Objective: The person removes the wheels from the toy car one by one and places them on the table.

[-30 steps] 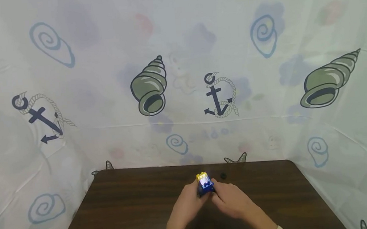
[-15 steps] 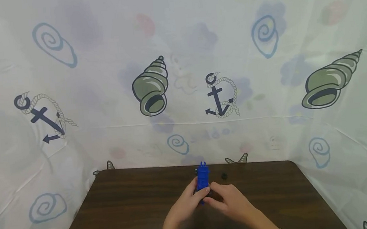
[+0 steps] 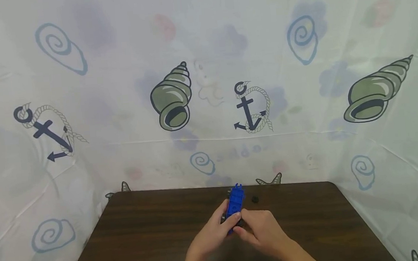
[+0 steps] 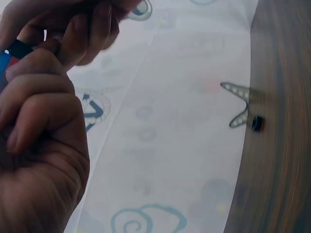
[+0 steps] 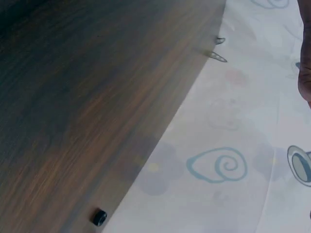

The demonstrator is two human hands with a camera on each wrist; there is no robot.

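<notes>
My left hand [image 3: 211, 237] grips a blue toy car [image 3: 236, 197] made of building-brick parts, its plain underside facing up and its far end tilted away above the table. The left thumb lies across the near end. At that end's right side, my right hand [image 3: 264, 229] pinches a small black wheel [image 4: 19, 49], partly hidden by the fingers. In the left wrist view, red and blue parts show beside it, with both hands close together. The right wrist view catches only an edge of a hand [image 5: 305, 73].
A loose black wheel [image 3: 255, 200] lies on the dark wooden table [image 3: 147, 235] toward the back, right of the car. Behind the table hangs a pale cloth [image 3: 214, 105] printed with shells and anchors.
The car's yellow and clear parts faced up a second ago; it has since been turned over, blue underside up. In the last half second its far end swung slightly right.
</notes>
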